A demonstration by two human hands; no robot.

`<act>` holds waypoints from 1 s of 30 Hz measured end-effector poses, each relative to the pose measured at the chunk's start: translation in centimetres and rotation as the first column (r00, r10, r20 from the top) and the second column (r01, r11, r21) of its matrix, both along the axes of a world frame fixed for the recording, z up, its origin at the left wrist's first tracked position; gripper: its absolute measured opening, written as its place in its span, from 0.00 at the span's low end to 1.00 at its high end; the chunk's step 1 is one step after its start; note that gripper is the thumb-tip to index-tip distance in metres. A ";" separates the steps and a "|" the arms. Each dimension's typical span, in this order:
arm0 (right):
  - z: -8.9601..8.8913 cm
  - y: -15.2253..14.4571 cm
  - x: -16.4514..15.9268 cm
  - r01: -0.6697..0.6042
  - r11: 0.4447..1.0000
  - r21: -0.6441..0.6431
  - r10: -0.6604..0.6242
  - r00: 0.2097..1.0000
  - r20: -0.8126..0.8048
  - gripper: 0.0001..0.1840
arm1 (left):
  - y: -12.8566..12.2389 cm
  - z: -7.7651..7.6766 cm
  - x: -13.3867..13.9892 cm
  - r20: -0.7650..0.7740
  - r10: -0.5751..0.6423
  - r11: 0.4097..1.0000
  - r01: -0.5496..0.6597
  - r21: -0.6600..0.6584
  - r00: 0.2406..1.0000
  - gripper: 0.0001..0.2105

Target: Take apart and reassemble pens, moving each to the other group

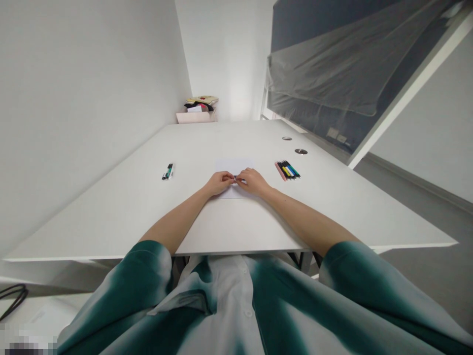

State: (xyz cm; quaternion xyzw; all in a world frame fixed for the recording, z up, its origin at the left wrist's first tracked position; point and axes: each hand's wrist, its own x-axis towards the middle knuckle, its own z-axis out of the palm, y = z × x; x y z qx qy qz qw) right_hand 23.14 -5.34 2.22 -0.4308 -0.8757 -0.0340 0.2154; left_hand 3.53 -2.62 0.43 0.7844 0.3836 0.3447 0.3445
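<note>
Between your left hand (220,183) and right hand (254,182), a small dark item (234,179) is sitting over the white sheet (232,194), your fingertips pinching both sides, probably for steadiness. Its long axis is seemingly running left-right; its pointing end is hidden. A pen row (287,170) is lying right, a smaller pen cluster (167,172) left, presumably within reach.

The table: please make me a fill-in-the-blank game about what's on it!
The left hand and right hand meet over a sheet coloured ____.
The smaller pen group lies to the ____ of both hands.
The bigger pen group lies to their ____.
The table has ____ round discs.

Missing words: white; left; right; two.
</note>
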 end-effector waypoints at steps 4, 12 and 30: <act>0.1 -0.1 0.0 -0.003 1.000 -0.008 0.003 1.000 0.027 0.12 | 0.1 0.4 -0.1 -0.117 0.039 0.996 -0.029 0.087 0.992 0.10; 0.2 0.0 0.1 -0.003 1.000 -0.007 0.004 0.997 0.074 0.13 | -0.1 1.2 -0.4 -0.279 0.110 0.968 -0.040 0.247 0.954 0.11; 0.0 0.4 0.9 0.112 0.993 -0.037 -0.106 0.986 0.126 0.15 | 0.9 0.5 -2.1 -0.392 0.270 0.944 -0.161 0.287 0.880 0.11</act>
